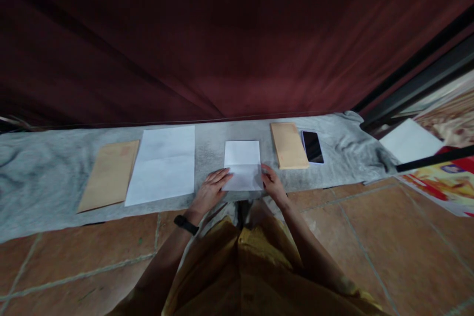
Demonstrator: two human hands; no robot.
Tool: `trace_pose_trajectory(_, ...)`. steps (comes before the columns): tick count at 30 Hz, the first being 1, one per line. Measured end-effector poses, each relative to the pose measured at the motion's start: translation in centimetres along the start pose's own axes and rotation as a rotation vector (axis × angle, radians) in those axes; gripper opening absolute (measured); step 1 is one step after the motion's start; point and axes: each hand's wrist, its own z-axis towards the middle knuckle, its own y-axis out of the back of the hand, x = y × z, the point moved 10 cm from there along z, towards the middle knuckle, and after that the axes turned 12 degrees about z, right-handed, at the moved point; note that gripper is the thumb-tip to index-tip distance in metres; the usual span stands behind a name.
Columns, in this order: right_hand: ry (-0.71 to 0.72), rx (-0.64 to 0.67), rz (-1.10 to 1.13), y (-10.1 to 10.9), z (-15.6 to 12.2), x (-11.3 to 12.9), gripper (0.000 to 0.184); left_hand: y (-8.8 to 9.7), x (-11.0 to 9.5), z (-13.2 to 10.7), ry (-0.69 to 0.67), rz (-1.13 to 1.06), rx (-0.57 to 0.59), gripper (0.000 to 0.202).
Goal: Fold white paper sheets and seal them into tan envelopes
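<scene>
In front of me on the grey cloth lies a white folded sheet of paper (242,153), with a crease running across its middle. My left hand (212,188) holds its lower left edge, fingers together on top and the thumb by the near side. At the right edge, my right hand (273,183) is closed on the same sheet, the fingers partly curled. A larger white sheet (163,163) with faint creases lies flat to the left of my left hand. Beyond my right hand is a stack of brown envelopes (289,145).
A brown envelope (111,173) lies left of the large sheet. A phone (313,147) touches the right-hand envelopes. The grey cloth (40,168) covers a narrow bench before a dark red curtain (237,49). Tiled floor (351,227) runs below; printed packaging (444,182) is at right.
</scene>
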Motion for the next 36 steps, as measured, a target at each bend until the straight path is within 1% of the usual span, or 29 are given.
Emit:
trace_pose_trajectory(2,-0.019,0.027,0.035,0.3,-0.4,-0.1,0.043,0.1,-0.1,0.2,-0.012,0.005,0.0,0.053)
trace_pose_trajectory(3,-0.002,0.039,0.02,0.6,-0.6,0.2,0.04,0.2,-0.3,0.3,-0.02,0.003,-0.006,0.049)
trace_pose_trajectory(4,0.039,0.051,-0.021,0.8,-0.8,0.8,0.037,0.3,-0.4,0.3,-0.028,-0.004,-0.014,0.045)
trace_pose_trajectory(6,0.169,0.082,-0.145,1.0,-1.3,2.5,0.035,0.5,-0.7,0.2,-0.041,-0.03,-0.034,0.038)
trace_pose_trajectory(9,0.359,0.175,-0.302,0.4,-2.3,4.8,0.04,0.7,-0.7,0.0,-0.045,-0.086,-0.053,0.035)
trace_pose_trajectory(12,0.44,0.235,-0.383,-0.2,-2.9,5.6,0.044,0.8,-0.5,-0.3,-0.035,-0.131,-0.062,0.038)
trace_pose_trajectory(15,0.442,0.229,-0.443,-0.6,-2.7,5.5,0.043,0.7,0.0,0.0,-0.005,-0.148,-0.061,0.05)
trace_pose_trajectory(17,0.424,0.206,-0.458,-0.7,-2.1,5.4,0.041,0.5,0.6,0.4,0.031,-0.158,-0.075,0.053)
trace_pose_trajectory(21,0.396,0.218,-0.443,-0.8,-1.1,5.3,0.041,0.1,1.6,0.9,0.055,-0.216,-0.12,0.04)
trace_pose_trajectory(24,0.39,0.225,-0.428,-0.8,-0.8,5.2,0.039,-0.2,2.2,0.8,0.07,-0.255,-0.129,0.031)
trace_pose_trajectory(29,0.347,0.145,-0.386,-0.4,-0.5,5.1,0.032,0.0,2.7,0.9,0.149,-0.309,-0.162,0.035)
trace_pose_trajectory(33,0.304,0.08,-0.389,-0.2,-0.1,5.1,0.026,0.7,3.0,1.3,0.217,-0.334,-0.211,0.021)
trace_pose_trajectory(36,0.273,0.057,-0.419,-0.2,0.4,5.1,0.027,0.8,3.4,1.6,0.258,-0.347,-0.228,0.021)
